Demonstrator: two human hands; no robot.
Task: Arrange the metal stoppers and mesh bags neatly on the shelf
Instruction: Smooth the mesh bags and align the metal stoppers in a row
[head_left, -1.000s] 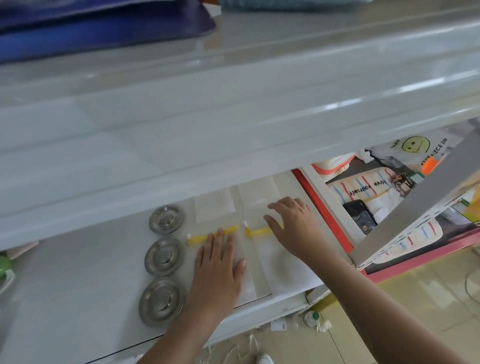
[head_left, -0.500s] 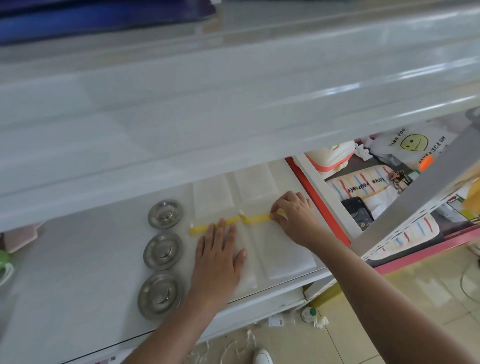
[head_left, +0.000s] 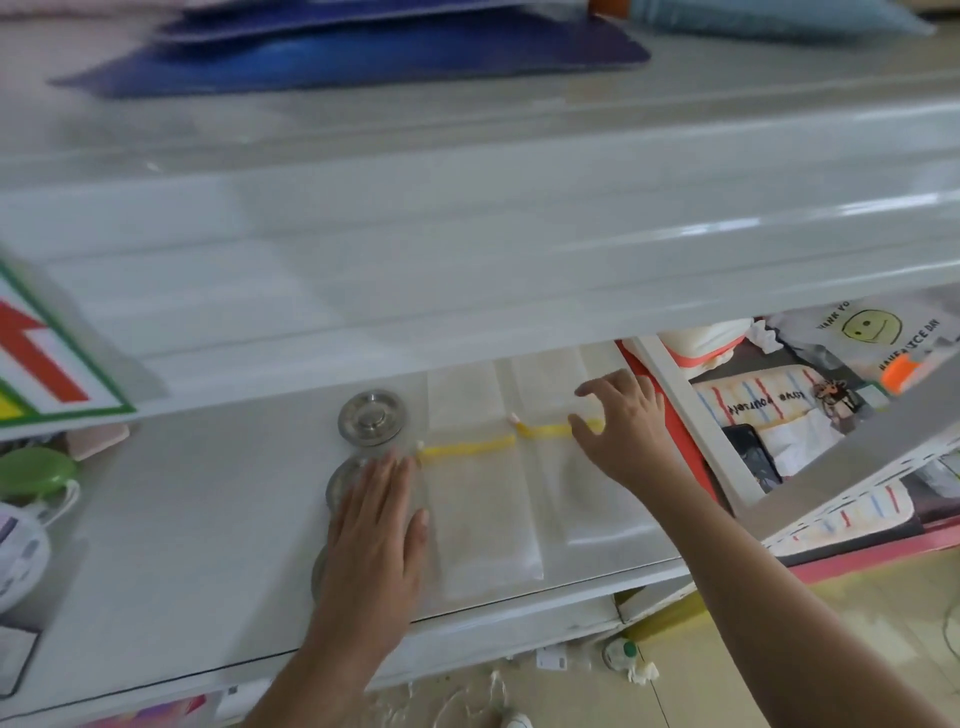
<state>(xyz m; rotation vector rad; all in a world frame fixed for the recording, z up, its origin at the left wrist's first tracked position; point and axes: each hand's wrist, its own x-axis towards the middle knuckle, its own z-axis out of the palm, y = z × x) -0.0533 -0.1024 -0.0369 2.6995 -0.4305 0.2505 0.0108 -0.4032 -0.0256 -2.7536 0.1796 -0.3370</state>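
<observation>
Two white mesh bags with yellow zipper bands lie side by side on the lower white shelf (head_left: 182, 561): the left mesh bag (head_left: 480, 514) and the right mesh bag (head_left: 576, 499). One round metal stopper (head_left: 372, 417) shows fully at the back. Two more stoppers in front of it are mostly hidden under my left hand (head_left: 376, 525), which lies flat with fingers together over them, beside the left bag. My right hand (head_left: 621, 431) hovers with fingers spread over the right bag's yellow band, holding nothing.
The upper shelf's front edge (head_left: 467, 249) overhangs the work area. A green round case (head_left: 34, 473) and white items sit at the shelf's left end. A bin of printed pouches (head_left: 779, 410) stands to the right. Scraps and a small bottle (head_left: 621, 656) lie on the floor.
My left hand slid left off the left mesh bag onto the front stoppers. My right hand let go of the yellow zipper band and opened its fingers above it.
</observation>
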